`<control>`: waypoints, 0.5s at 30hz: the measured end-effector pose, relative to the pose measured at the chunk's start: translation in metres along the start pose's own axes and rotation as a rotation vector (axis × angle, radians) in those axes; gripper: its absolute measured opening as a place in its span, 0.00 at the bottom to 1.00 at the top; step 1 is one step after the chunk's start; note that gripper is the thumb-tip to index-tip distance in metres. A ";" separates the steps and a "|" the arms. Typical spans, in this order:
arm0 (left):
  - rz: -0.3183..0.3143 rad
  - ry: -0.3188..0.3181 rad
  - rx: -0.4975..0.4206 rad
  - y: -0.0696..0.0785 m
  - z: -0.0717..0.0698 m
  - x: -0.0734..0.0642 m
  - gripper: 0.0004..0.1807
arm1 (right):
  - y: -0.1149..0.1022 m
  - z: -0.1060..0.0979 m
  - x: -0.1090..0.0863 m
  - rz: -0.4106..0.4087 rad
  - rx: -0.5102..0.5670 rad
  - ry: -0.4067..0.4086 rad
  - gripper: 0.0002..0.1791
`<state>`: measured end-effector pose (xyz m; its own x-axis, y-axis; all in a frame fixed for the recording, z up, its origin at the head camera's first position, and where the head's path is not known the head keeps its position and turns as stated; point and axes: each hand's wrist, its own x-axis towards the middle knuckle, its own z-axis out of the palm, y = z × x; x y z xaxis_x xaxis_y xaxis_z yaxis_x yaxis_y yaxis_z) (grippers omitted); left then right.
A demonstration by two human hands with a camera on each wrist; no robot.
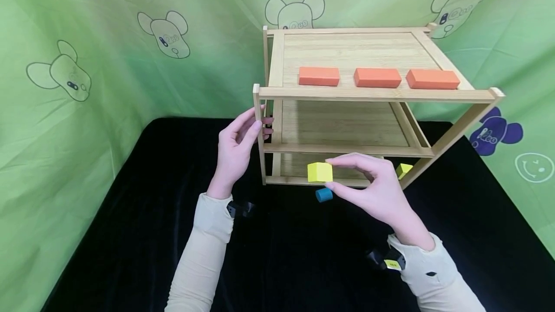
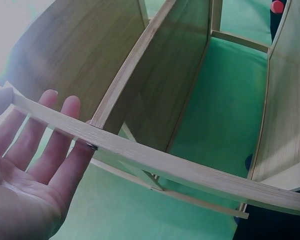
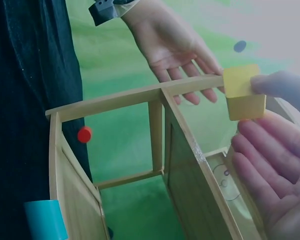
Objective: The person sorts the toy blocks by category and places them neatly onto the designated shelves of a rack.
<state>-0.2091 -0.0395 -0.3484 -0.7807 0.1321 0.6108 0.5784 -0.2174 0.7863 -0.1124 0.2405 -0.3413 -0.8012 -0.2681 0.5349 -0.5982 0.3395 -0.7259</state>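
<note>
A wooden shelf rack (image 1: pixel 347 52) with several levels stands before me. My left hand (image 1: pixel 236 146) grips its front left post, thumb in front and fingers behind; in the left wrist view those fingers (image 2: pixel 57 145) reach past the wood. My right hand (image 1: pixel 375 187) pinches a yellow block (image 1: pixel 320 172) between thumb and fingertips, held in the air before the lower levels. In the right wrist view the yellow block (image 3: pixel 244 92) shows two faces. Just below it in the head view, a blue cylinder (image 1: pixel 324 195) lies on the black cloth.
Three orange blocks (image 1: pixel 377 77) lie in a row along the top level's front edge. Another yellow block (image 1: pixel 404 171) is partly hidden by the right post. A red cylinder (image 3: pixel 84 134) appears beyond the rack in the right wrist view. Green printed fabric (image 1: pixel 130 85) hangs behind.
</note>
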 end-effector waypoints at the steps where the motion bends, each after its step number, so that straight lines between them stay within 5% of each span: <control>1: 0.000 -0.001 0.000 0.000 0.000 0.000 0.18 | 0.000 0.000 0.000 0.001 0.005 0.011 0.27; 15: -0.005 0.003 -0.004 0.000 0.000 -0.001 0.18 | 0.008 0.004 0.004 0.051 0.034 0.107 0.25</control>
<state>-0.2087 -0.0395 -0.3492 -0.7844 0.1300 0.6065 0.5735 -0.2204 0.7890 -0.1206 0.2382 -0.3471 -0.8283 -0.1526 0.5391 -0.5575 0.3190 -0.7664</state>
